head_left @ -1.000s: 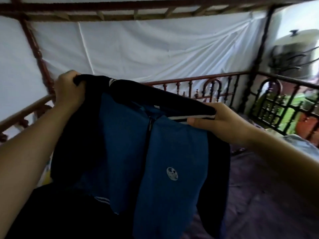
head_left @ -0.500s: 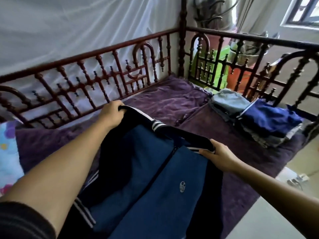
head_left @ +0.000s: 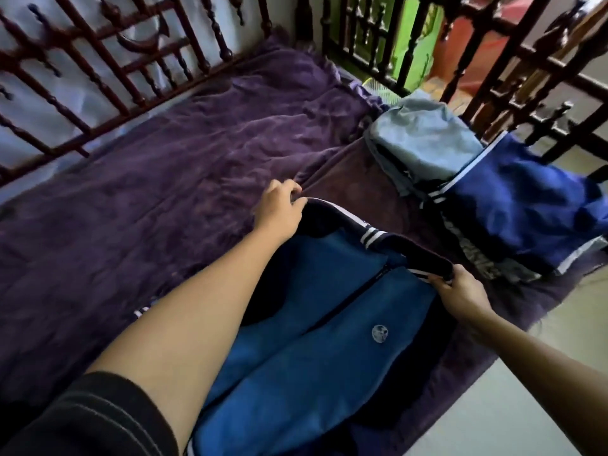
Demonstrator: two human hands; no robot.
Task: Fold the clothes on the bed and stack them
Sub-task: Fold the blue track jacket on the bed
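A blue zip jacket (head_left: 316, 350) with dark sleeves, white-striped trim and a small round badge lies spread front-up at the near edge of the purple-covered bed (head_left: 138, 199). My left hand (head_left: 279, 207) pinches its left shoulder. My right hand (head_left: 460, 291) grips its right shoulder at the dark collar. To the right sits a stack of folded clothes (head_left: 513, 205) with a royal-blue garment on top, and a folded light-blue garment (head_left: 424, 133) just behind it.
A dark red wooden railing (head_left: 108, 70) runs along the far side of the bed. A dark railing (head_left: 513, 77) closes the right end, behind the stack. Pale floor (head_left: 513, 399) shows at the lower right, beyond the bed's near edge.
The jacket was held up in the air a second ago. Both hands have lowered it onto the bed, and my view has tipped down from the white curtain to the bed.
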